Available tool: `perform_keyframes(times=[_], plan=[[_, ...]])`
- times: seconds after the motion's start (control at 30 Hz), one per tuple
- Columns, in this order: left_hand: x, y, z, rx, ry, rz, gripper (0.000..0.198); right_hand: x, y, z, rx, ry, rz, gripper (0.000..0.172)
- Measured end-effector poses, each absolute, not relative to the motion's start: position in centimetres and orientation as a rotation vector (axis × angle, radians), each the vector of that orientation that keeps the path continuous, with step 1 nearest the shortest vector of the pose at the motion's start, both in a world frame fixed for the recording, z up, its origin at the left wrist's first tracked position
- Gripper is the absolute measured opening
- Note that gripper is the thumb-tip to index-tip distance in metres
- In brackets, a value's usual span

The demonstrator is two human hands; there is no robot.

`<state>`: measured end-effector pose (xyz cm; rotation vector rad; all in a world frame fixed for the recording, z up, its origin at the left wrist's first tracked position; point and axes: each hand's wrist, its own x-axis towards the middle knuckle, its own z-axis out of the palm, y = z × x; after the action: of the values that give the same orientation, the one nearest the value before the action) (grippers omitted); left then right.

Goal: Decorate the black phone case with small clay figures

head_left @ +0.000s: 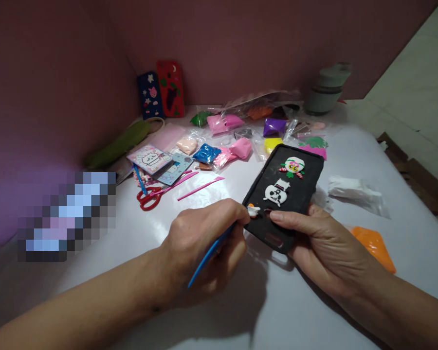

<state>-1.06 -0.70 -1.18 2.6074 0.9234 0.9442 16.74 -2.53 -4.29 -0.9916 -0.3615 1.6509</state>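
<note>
My left hand (pixel 208 243) is closed round a slim blue modelling tool (pixel 209 256), whose working tip is hidden behind the fingers. Those fingers are at the left edge of a black phone case (pixel 302 182), beside a small white and orange clay piece (pixel 253 211). My right hand (pixel 314 233) grips the lower part of the case, thumb on its face near a small dark spot. Higher on the case sit a white clay figure with black markings (pixel 276 194) and a round white one with green, pink and yellow details (pixel 292 166).
Red-handled scissors (pixel 148 198), pink tools (pixel 200 188) and cards (pixel 150 158) lie left. Several clay packets, including a blue one (pixel 206 153), spread behind. An orange packet (pixel 374 248) and white packet (pixel 357 192) lie right. Decorated red (pixel 171 90) and blue cases (pixel 151 97) lean against the wall.
</note>
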Motion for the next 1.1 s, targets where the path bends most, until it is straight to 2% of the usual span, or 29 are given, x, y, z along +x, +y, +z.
perform_keyframes(times=[0.27,0.43,0.6,0.8,0.97,1.1], plan=[[-1.3,-0.6,-0.6,2.557,0.942,0.932,0.01,16.7,-2.6,-3.9,-0.984,-0.356,1.662,0.033],[-1.5,0.2,0.1,2.233,1.033,0.964,0.008,16.7,-2.7,-3.3,-0.985,-0.438,1.749,0.034],[-1.7,1.3,0.6,1.893,1.044,1.03,0.003,16.8,-3.1,-2.9,-1.067,-0.557,1.786,0.03],[-1.8,1.6,1.3,1.694,0.976,1.057,0.008,17.3,-2.9,-2.0,-1.313,-0.735,1.766,0.015],[-1.8,1.6,1.6,1.666,0.923,1.065,0.019,16.2,-3.7,-1.3,-1.374,-0.9,1.636,0.017],[-2.1,1.8,1.8,1.667,0.921,1.025,0.022,15.7,-4.7,-0.6,-1.472,-1.036,1.49,0.027]])
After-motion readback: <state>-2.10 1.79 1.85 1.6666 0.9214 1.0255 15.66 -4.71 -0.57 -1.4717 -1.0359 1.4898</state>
